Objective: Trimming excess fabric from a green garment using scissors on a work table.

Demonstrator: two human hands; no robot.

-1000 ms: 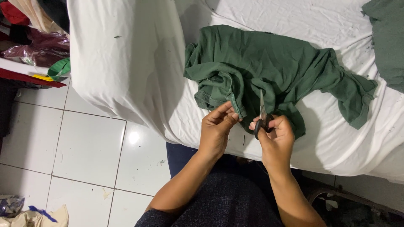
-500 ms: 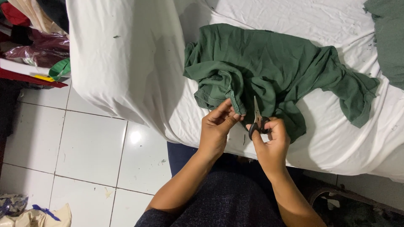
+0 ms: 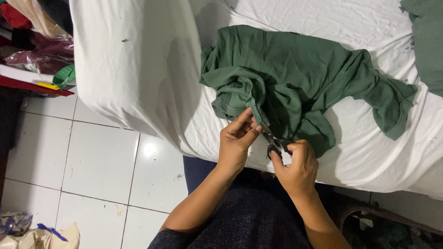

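Green garment [image 3: 295, 78] lies on the white bed [image 3: 138, 69]; left hand [image 3: 236, 143] fingers pinch its hem, right hand [image 3: 297, 168] fingers grasp black scissors [image 3: 275, 142].

Bare white sheet [image 3: 138, 69] lay wide open to the left of the crumpled green garment [image 3: 295, 78], and a hand could pass freely there, as along the strip of sheet by the bed's near edge on the right. Straight ahead the garment blocked the way, bunched just beyond the left hand [image 3: 236, 140] and the right hand [image 3: 297, 167] with its scissors [image 3: 275, 142]. A second green cloth [image 3: 427, 41] closed the far right corner.
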